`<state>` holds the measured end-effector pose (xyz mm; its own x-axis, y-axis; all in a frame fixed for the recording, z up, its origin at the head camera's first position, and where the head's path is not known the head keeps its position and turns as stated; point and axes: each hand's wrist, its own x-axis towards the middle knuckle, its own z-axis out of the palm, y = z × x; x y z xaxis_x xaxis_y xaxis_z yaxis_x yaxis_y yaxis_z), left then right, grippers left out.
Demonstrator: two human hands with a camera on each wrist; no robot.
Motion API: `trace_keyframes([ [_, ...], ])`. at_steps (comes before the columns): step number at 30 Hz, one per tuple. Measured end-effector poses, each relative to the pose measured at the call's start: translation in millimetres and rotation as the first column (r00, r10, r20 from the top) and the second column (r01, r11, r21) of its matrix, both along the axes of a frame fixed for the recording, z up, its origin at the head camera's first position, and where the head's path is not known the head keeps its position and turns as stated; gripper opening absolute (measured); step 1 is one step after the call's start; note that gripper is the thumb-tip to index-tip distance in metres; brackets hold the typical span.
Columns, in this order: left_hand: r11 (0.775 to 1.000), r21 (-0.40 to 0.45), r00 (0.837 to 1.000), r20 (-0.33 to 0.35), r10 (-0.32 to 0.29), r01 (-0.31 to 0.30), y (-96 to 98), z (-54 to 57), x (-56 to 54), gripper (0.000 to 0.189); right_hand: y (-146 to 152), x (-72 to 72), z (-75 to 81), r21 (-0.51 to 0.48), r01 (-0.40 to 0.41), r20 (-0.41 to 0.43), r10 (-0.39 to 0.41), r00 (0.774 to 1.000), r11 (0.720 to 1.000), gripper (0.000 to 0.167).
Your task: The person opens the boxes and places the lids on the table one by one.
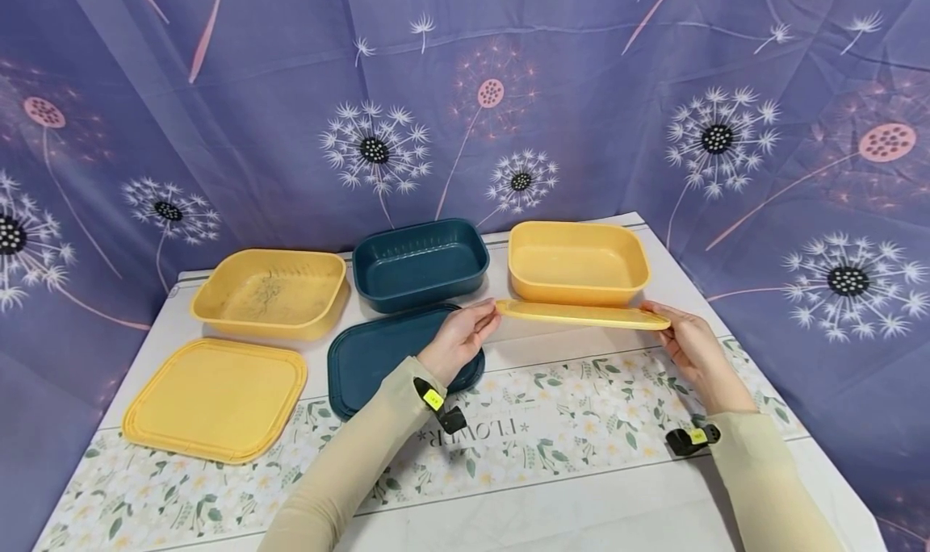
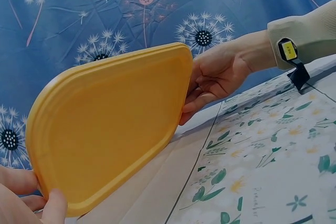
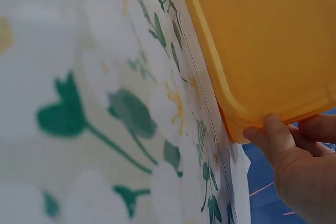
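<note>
A yellow lid (image 1: 581, 315) is held up in front of the yellow container (image 1: 577, 265) at the right, seen nearly edge-on in the head view. My left hand (image 1: 459, 342) pinches its left end, and my right hand (image 1: 693, 352) grips the right end. In the left wrist view the broad face of the lid (image 2: 113, 124) shows, tilted, with the left thumb (image 2: 55, 205) on its near corner. The right wrist view has the right hand's fingers (image 3: 281, 137) at one lid corner. Whether the lid touches the container I cannot tell.
Left of the yellow container stands a dark blue container (image 1: 421, 265), its blue lid (image 1: 385, 350) lying before it, partly under my left arm. Farther left are another yellow container (image 1: 269, 294) and its flat yellow lid (image 1: 215, 399). A dandelion-print curtain (image 1: 581, 76) surrounds the table (image 1: 581, 487).
</note>
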<state>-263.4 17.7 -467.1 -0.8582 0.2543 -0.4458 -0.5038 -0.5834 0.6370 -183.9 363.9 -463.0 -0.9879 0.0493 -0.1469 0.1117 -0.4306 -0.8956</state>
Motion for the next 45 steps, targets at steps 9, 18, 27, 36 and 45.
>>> trace_keyframes([
  [9,1.000,-0.011,0.999,0.025,-0.026,0.027,0.3,0.2,1.0,0.040,5.2,1.4,-1.4,0.038,-0.046,0.000,0.046,0.999,0.998,0.031],
  [18,0.994,-0.052,0.995,0.007,-0.098,0.098,1.2,-2.4,1.6,0.043,8.2,3.5,-3.3,0.078,-0.066,0.007,0.066,0.998,0.995,0.028],
  [27,0.987,-0.100,0.991,-0.015,-0.129,0.127,2.1,-3.6,5.5,0.040,11.2,6.2,-4.0,0.167,-0.110,0.059,0.101,0.993,0.980,0.029],
  [36,0.978,-0.145,0.987,-0.045,-0.155,0.147,4.1,-2.7,8.5,0.039,9.5,3.2,-4.2,0.232,-0.135,0.091,0.116,0.989,0.963,0.073],
  [45,0.951,-0.244,0.974,-0.076,-0.214,0.190,6.1,-5.2,10.8,0.050,6.6,1.8,-0.9,0.280,-0.138,0.146,0.100,0.984,0.950,0.079],
])
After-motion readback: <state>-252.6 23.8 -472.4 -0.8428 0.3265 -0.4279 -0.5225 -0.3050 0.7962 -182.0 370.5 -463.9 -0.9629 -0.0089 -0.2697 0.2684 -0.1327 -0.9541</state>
